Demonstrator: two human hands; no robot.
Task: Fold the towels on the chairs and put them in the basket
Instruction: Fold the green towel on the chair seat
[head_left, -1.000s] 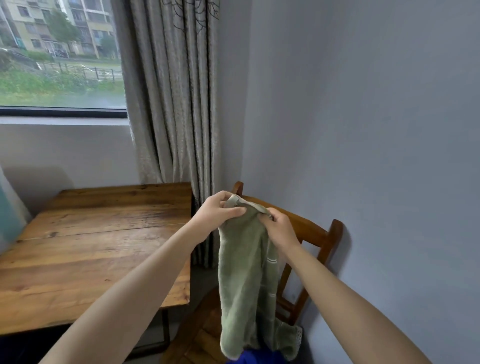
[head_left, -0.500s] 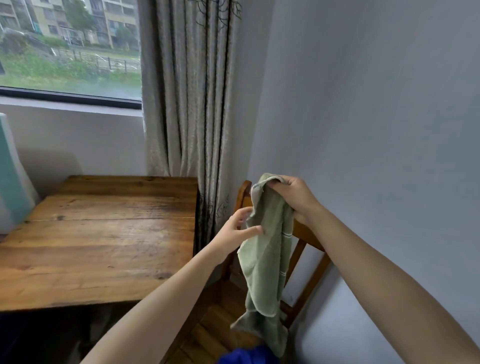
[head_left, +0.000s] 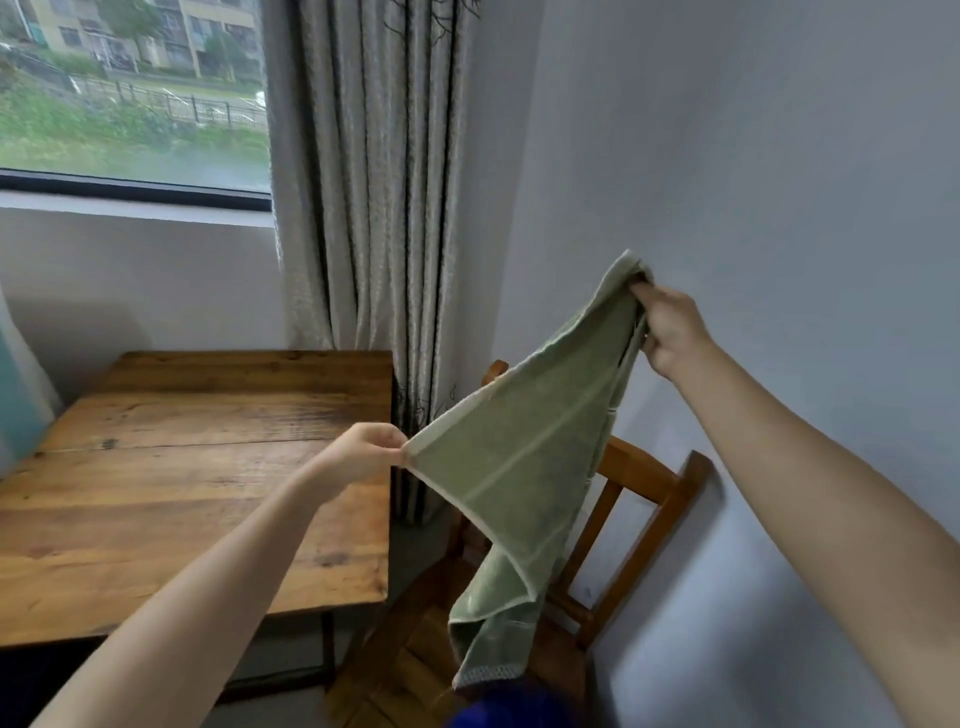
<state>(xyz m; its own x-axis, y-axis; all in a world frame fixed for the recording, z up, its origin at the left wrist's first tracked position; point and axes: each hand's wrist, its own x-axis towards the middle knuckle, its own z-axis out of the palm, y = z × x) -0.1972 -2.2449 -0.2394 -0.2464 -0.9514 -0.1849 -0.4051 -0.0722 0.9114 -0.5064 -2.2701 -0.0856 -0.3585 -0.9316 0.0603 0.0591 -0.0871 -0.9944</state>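
A green towel (head_left: 524, 457) hangs stretched in the air above a wooden chair (head_left: 639, 499). My left hand (head_left: 358, 457) pinches its lower left corner. Higher and to the right, my right hand (head_left: 670, 327) grips another corner, bunched in its fingers. The towel's top edge runs taut between the two hands, and the rest droops down over the chair seat. No basket is in view.
A wooden table (head_left: 197, 483) stands to the left of the chair. Behind it hang grey curtains (head_left: 374, 182) beside a window. A plain wall runs close along the right. Something blue (head_left: 498, 712) shows at the bottom edge.
My hands have moved apart. The right hand has lifted its corner up and to the right, the left hand now pinches a corner, and the towel has spread out between them.
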